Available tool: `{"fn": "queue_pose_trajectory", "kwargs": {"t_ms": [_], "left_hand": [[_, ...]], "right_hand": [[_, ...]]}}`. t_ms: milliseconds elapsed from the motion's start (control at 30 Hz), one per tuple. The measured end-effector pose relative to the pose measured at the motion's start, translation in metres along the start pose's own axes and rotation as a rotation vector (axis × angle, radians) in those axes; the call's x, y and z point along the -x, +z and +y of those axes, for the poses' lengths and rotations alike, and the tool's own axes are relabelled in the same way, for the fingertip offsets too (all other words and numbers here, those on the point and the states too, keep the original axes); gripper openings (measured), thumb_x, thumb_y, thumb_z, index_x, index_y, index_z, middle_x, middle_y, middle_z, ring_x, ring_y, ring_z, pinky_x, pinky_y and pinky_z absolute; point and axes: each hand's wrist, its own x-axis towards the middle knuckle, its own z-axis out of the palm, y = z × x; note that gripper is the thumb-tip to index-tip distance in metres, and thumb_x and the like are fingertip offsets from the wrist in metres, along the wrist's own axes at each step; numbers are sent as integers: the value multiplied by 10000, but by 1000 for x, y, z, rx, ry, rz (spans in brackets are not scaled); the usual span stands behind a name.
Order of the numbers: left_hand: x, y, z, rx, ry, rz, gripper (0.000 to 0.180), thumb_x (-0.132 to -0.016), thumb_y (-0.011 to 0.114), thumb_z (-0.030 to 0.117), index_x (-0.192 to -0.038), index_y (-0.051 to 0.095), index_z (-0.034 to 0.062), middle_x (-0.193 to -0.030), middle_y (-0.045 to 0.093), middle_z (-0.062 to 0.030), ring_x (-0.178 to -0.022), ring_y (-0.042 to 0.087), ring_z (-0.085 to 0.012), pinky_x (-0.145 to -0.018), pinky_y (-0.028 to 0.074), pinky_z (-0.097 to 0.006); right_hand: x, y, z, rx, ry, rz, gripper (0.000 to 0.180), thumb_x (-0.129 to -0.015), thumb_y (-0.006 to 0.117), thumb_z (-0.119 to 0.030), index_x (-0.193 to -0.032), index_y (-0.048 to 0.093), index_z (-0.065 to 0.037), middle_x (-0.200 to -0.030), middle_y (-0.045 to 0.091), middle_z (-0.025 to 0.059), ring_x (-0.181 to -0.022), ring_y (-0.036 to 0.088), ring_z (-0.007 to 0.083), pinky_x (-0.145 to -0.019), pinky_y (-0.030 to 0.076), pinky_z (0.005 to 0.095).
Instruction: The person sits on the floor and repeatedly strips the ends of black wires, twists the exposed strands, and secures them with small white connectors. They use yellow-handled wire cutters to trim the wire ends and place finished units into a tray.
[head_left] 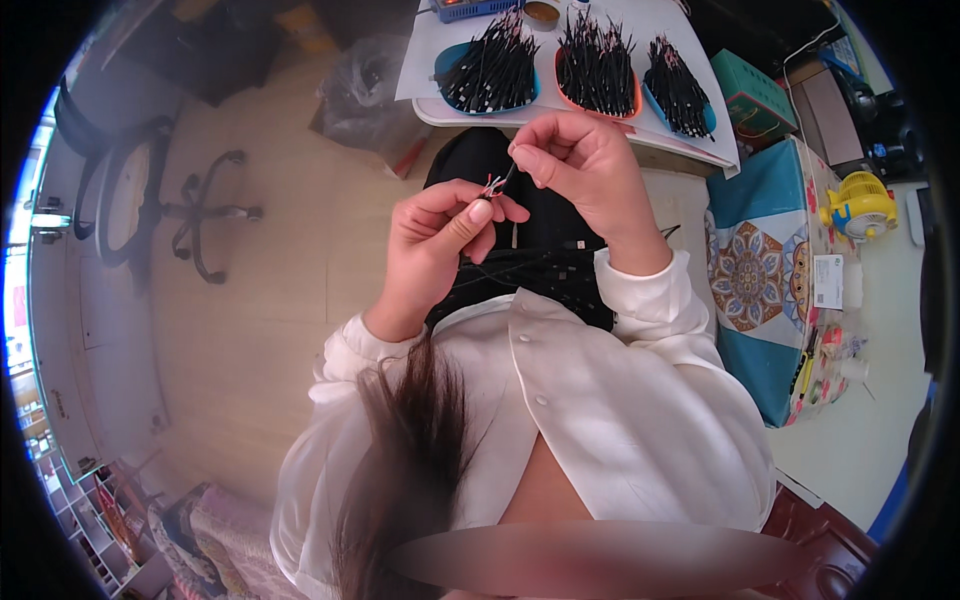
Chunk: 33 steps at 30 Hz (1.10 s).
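Over our lap, our left hand [437, 235] and right hand [578, 160] pinch one thin cable [497, 184] between fingertips, trays [487, 75] of cables just beyond.

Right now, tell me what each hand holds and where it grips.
Both hands pinch one thin black cable: the left hand holds it just below its bared coloured wire ends, and the right hand grips its upper part with its fingertips.

Your left hand [440, 235] and right hand [580, 165] pinch a thin cable [497, 183] in matt black plastic sheathing, its tip bare and glinting like metal. Your sleeves [650, 300] are smooth cream cloth. The trays [487, 75] look like glossy plastic; the floor [270, 300] is pale, matt wood-look.
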Motion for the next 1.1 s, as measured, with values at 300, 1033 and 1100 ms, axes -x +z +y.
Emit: {"fn": "queue_pose_trajectory", "kwargs": {"t_ms": [300,1033,1100], "left_hand": [[-9,16,3,-18,-137,111,154,-968,561,107,-985,654,-15,-870,696,-129,-542,526,-81,-486,374,-190],[-3,31,-19,-8,-203,198,203,-989,517,121,-1069,612,-39,-730,547,-13,-518,349,-41,-486,274,-190],[-5,36,-28,-64,-193,296,219,-991,517,127,-1097,601,-45,-726,528,-3,-524,346,-33,-482,272,-186]], "right_hand": [[20,14,11,-2,-94,123,92,-887,671,-72,-932,622,-8,-872,632,9,-772,572,53,-717,468,196],[56,2,32,-173,-58,310,88,-887,666,-107,-887,614,-36,-799,592,-35,-729,525,15,-644,437,190],[74,-12,33,-57,-38,270,110,-880,680,-121,-896,620,-29,-803,595,-34,-746,535,17,-636,442,193]]}}
